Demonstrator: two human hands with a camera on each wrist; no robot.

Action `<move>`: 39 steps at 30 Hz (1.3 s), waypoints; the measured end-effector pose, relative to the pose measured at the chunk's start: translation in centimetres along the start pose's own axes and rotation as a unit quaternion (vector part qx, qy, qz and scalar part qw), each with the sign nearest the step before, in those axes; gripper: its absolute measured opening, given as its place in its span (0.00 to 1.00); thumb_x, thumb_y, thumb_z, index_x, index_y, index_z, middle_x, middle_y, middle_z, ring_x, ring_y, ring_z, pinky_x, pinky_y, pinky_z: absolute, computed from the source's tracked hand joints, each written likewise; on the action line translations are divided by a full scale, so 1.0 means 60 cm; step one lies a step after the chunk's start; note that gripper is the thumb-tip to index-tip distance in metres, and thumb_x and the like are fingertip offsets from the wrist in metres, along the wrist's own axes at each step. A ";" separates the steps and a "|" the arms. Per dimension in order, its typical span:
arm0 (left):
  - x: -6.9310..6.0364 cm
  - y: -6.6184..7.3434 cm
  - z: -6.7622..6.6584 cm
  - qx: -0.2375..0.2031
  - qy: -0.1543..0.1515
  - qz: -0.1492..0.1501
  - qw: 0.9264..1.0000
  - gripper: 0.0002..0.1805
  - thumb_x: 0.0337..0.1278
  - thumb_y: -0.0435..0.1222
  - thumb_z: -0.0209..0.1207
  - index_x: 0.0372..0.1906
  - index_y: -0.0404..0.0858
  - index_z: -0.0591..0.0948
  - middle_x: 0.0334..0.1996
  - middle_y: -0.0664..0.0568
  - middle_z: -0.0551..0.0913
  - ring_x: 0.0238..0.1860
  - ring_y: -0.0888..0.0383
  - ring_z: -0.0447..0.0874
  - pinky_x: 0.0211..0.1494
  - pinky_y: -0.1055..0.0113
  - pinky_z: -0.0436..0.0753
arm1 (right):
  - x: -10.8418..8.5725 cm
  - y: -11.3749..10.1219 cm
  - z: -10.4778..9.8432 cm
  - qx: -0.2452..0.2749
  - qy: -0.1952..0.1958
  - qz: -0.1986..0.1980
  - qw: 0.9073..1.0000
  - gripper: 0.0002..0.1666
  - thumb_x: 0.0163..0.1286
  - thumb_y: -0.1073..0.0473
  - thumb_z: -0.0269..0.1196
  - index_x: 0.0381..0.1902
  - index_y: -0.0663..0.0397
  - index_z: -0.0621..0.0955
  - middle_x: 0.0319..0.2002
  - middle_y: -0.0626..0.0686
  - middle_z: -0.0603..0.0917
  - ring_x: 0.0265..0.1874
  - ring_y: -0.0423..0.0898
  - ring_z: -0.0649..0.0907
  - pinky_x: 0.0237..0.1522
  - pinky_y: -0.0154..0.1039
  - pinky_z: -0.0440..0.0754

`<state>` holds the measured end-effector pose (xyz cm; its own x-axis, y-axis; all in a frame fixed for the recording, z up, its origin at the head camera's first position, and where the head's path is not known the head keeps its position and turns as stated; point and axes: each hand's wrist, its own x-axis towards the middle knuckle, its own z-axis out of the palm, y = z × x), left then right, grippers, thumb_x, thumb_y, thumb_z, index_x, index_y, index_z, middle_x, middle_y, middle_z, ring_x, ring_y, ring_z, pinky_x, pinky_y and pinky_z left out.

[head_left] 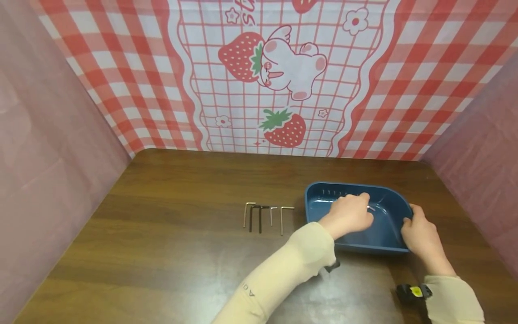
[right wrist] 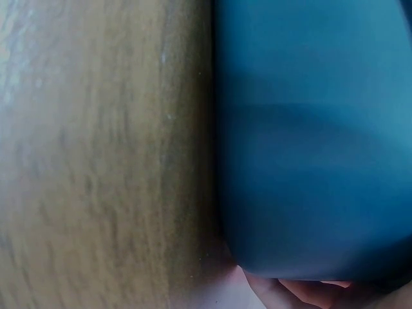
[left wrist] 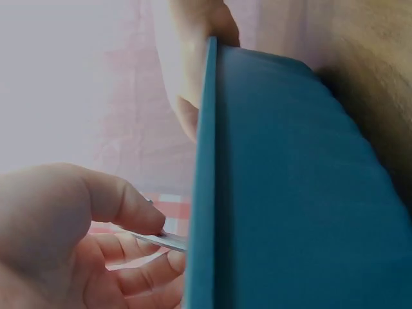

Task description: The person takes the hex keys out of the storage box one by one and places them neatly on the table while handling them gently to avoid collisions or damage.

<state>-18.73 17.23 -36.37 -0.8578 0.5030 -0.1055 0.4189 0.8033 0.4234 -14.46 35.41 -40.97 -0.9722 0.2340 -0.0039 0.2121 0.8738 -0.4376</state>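
Over the inside of the blue plastic tray (head_left: 388,227), my left hand (head_left: 350,217) pinches a silver hex key (left wrist: 170,241) between thumb and fingers. Most of that hex key is hidden by the hand in the head view. My right hand (head_left: 422,236) grips the tray's right end, fingers around the rim and wall. In the right wrist view, fingers (right wrist: 283,295) show below the tray's curved outer wall. Left of the tray, several L-shaped hex keys (head_left: 281,220), some silver and some black, lie in a row on the table.
The tray stands on a brown wooden table (head_left: 162,252), right of centre. A checked strawberry-print cloth (head_left: 279,112) hangs behind the table's back edge. Pink cloth (head_left: 52,135) hangs at both sides. A wrist camera with a yellow sticker (head_left: 416,291) sits by my right sleeve.
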 end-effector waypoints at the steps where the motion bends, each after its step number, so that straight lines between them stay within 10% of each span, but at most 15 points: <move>1: -0.004 -0.003 -0.002 -0.007 0.003 0.003 1.000 0.20 0.56 0.46 0.53 0.56 0.52 0.70 0.36 0.61 0.79 0.22 0.64 0.72 0.21 0.72 0.70 | 0.001 -0.001 0.000 0.001 -0.002 0.000 1.000 0.27 0.68 0.64 0.40 0.62 0.73 0.53 0.49 0.83 0.65 0.44 0.78 0.68 0.40 0.64 0.67; 10: -0.034 -0.010 -0.007 0.027 0.025 0.071 0.997 0.04 0.60 0.39 0.50 0.30 0.49 0.69 0.18 0.61 0.70 0.18 0.67 0.69 0.21 0.75 0.67 | -0.002 0.004 -0.003 0.018 -0.016 0.011 1.000 0.28 0.70 0.62 0.37 0.64 0.72 0.50 0.51 0.83 0.63 0.47 0.78 0.66 0.42 0.65 0.66; 24: -0.081 -0.058 -0.030 -0.065 0.067 0.092 0.991 0.06 0.59 0.32 0.53 0.39 0.45 0.70 0.24 0.60 0.77 0.20 0.71 0.70 0.23 0.81 0.67 | -0.001 0.003 -0.003 0.025 -0.018 0.006 1.000 0.28 0.70 0.61 0.37 0.63 0.73 0.51 0.52 0.83 0.63 0.47 0.78 0.66 0.43 0.66 0.65; 39: -0.134 -0.137 -0.080 -0.041 0.114 0.115 0.986 0.10 0.58 0.36 0.56 0.42 0.49 0.83 0.31 0.60 0.75 0.30 0.68 0.70 0.30 0.80 0.66 | 0.000 0.003 -0.005 0.024 -0.024 0.010 0.999 0.29 0.70 0.60 0.37 0.63 0.74 0.50 0.52 0.83 0.62 0.47 0.78 0.65 0.43 0.66 0.65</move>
<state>-16.70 5.04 -34.67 -0.7910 0.5771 0.2031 0.5934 0.6428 0.4845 -14.39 35.68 -40.75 -0.9716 0.2301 -0.0549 0.2278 0.8472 -0.4800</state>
